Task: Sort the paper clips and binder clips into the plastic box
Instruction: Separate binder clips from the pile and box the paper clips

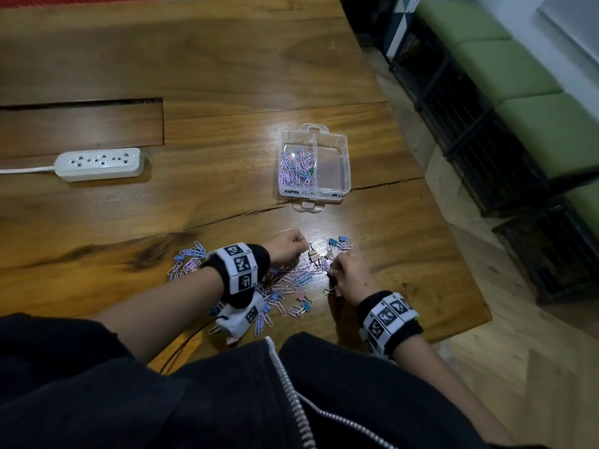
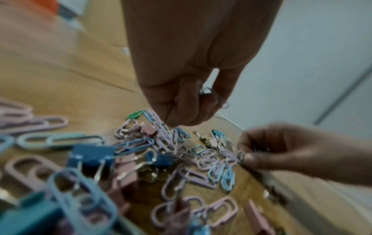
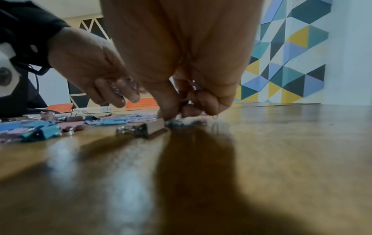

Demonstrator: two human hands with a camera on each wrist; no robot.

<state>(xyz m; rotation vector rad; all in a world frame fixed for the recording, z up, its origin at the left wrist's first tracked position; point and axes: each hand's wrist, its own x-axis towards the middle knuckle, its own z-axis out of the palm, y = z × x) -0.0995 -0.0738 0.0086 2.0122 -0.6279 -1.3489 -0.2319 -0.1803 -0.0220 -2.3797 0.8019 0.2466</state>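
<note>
A clear plastic box [image 1: 347, 147] sits on the wooden table; its left compartment holds paper clips [image 1: 296, 168] and its right one is bare. Nearer me, pastel paper clips [image 1: 296, 277] and small binder clips [image 1: 337, 243] lie scattered. My left hand [image 1: 299, 246] hovers over the pile's far side, its fingers curled round several paper clips [image 3: 120, 89]. My right hand [image 1: 335, 268] is low on the pile's right side, its curled fingers holding paper clips [image 3: 193, 85] while thumb and finger pinch at the table. A beige binder clip [image 3: 153, 129] lies just beside it.
A white power strip [image 1: 100, 163] with its cord lies at the left. A recessed panel [image 1: 81, 128] is set in the tabletop behind it. The table's right edge [image 1: 453, 241] is close to the clips. Green-cushioned benches [image 1: 518, 79] stand beyond it.
</note>
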